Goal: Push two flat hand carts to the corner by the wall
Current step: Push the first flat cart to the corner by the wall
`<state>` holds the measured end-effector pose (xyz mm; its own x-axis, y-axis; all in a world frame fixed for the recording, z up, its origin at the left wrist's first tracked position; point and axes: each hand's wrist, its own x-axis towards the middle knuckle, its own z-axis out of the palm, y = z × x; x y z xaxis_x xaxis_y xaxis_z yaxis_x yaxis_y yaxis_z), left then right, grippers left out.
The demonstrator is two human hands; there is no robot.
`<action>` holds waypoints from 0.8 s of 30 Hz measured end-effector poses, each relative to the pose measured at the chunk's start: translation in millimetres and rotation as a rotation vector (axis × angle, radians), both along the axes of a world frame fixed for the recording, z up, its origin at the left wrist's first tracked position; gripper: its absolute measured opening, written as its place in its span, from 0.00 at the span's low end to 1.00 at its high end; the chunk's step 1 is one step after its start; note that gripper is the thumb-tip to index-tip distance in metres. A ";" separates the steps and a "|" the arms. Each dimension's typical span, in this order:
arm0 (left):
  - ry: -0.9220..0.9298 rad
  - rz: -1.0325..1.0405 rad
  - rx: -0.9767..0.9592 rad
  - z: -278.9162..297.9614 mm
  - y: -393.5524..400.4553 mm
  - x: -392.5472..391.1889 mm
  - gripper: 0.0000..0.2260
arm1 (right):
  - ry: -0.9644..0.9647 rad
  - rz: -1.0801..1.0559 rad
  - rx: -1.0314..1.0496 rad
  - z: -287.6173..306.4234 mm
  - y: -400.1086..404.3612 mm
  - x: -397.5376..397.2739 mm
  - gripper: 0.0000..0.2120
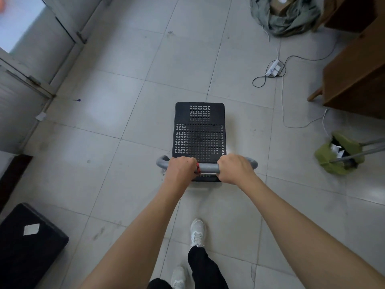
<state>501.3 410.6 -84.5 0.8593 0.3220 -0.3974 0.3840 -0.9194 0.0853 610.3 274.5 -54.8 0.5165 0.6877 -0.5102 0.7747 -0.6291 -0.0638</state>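
A flat hand cart (199,130) with a black perforated deck stands on the tiled floor in the middle of the view. Its grey handle bar (209,168) runs across the near end, with a red tag on it. My left hand (181,169) is closed around the left part of the bar. My right hand (235,168) is closed around the right part. Only this one cart is in view. My white shoes (197,232) are behind it.
A wall with door frames (39,80) runs along the left. A black box (27,243) sits at lower left. A white power strip (273,68) with cables, a wooden cabinet (354,71), a green dustpan (341,155) and a sack with boxes (285,13) lie right.
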 end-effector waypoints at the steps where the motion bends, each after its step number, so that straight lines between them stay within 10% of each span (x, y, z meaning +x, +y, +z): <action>1: -0.004 -0.002 0.001 0.8 5.3 9.2 0.10 | 0.000 0.000 -0.001 0.2 6.0 9.7 0.09; 24: -0.030 -0.029 0.043 0.2 174.0 212.3 0.06 | -0.023 -0.003 -0.018 -8.5 173.1 210.9 0.12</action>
<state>713.6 584.6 -84.3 0.8796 0.3136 -0.3577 0.3555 -0.9330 0.0563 821.2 447.6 -63.3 0.5300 0.6772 -0.5105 0.7741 -0.6321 -0.0349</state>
